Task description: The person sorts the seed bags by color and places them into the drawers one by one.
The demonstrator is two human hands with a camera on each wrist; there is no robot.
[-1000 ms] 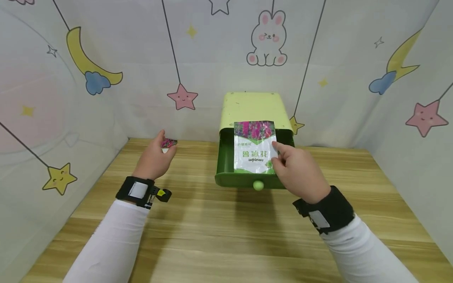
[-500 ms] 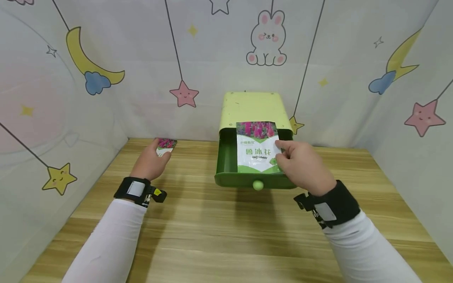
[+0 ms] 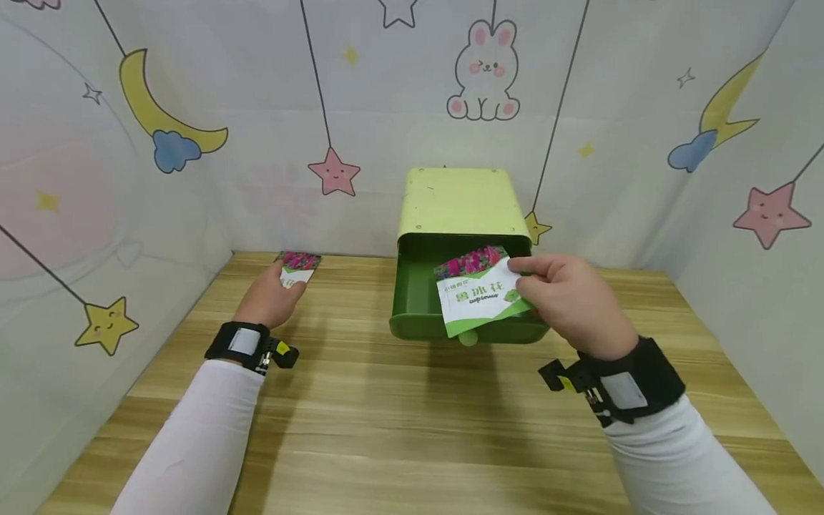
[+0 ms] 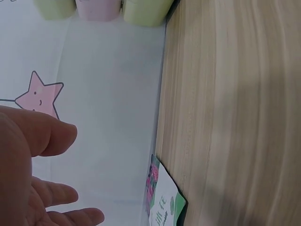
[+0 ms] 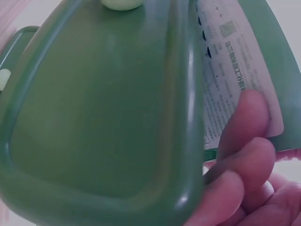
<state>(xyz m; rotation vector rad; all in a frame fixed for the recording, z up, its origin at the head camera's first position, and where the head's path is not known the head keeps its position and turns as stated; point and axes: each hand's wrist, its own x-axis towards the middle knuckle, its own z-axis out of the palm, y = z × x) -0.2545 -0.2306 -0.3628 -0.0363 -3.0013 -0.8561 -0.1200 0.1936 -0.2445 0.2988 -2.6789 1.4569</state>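
My right hand [image 3: 569, 297] pinches the right edge of a seed packet [image 3: 483, 293] between thumb and fingers. Pink flowers and green lettering show on its front, and it tilts over the pulled-out green drawer [image 3: 415, 297]. In the right wrist view, the packet's printed back [image 5: 235, 61] lies behind the fingers, beside the drawer front [image 5: 103, 117]. Near the back left table edge, my left hand [image 3: 267, 295] hovers by a second seed packet [image 3: 299, 268]. From the left wrist, thumb and fingers stand apart, with this packet [image 4: 164, 197] beyond them on the table.
A light green drawer unit [image 3: 463, 200] stands against the back cloth wall [image 3: 386, 107]. Its drawer has a round knob [image 3: 468, 337]. The left wrist view shows pink and green side panels [image 4: 99, 9] in a row. Wood-grain tabletop [image 3: 360, 415] spreads in front.
The right hand has turned its packet from upright to tilted and brought it lower and rightward, across the drawer front. The left hand has shifted down and left, uncovering more of the second packet.
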